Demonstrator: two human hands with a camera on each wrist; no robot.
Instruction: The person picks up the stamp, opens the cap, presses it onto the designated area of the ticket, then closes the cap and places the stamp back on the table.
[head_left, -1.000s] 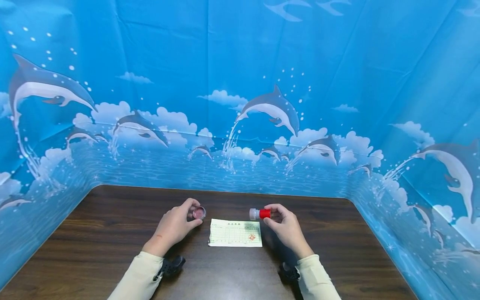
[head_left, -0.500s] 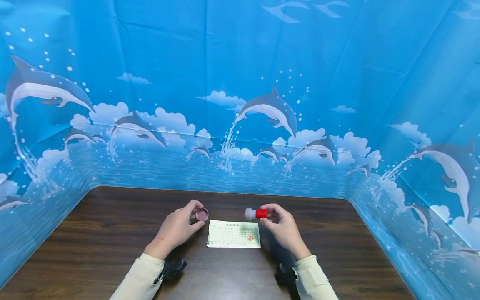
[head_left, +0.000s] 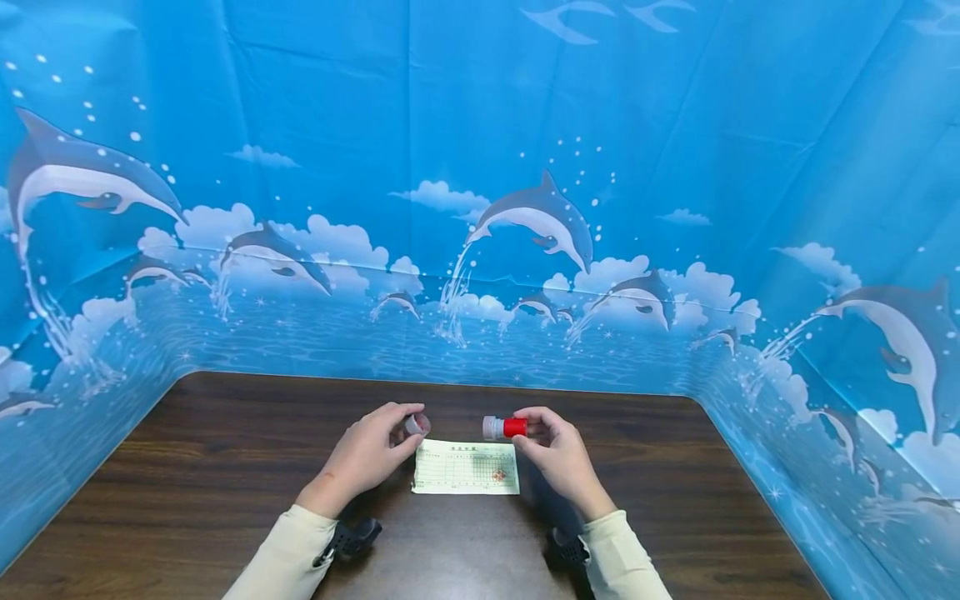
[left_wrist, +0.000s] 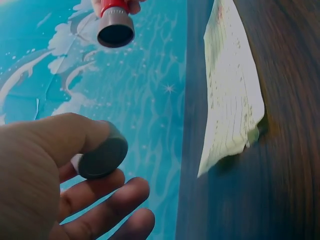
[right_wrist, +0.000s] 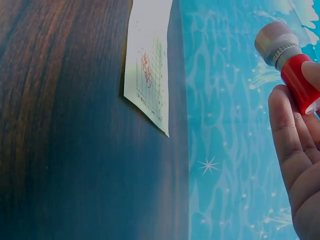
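My left hand (head_left: 362, 454) pinches a small round clear cap (head_left: 417, 424) between thumb and fingers; in the left wrist view the cap (left_wrist: 104, 156) looks dark. My right hand (head_left: 564, 454) grips a stamp by its red barrel (head_left: 514, 427), and the stamp's greyish clear end (head_left: 492, 428) points left towards the cap, with a gap between them. The right wrist view shows the same stamp (right_wrist: 295, 75) held tilted. In front of both hands, a pale green receipt slip (head_left: 465, 468) with a red round mark lies on the table.
The dark wooden table (head_left: 457, 550) carries the slip. A blue cloth (head_left: 480, 167) printed with dolphins rises along its back and sides. Black wrist straps (head_left: 352, 540) sit on both forearms.
The left hand has moved right with the cap and turned it so its face points more towards the stamp. The right hand and stamp have shifted slightly left.
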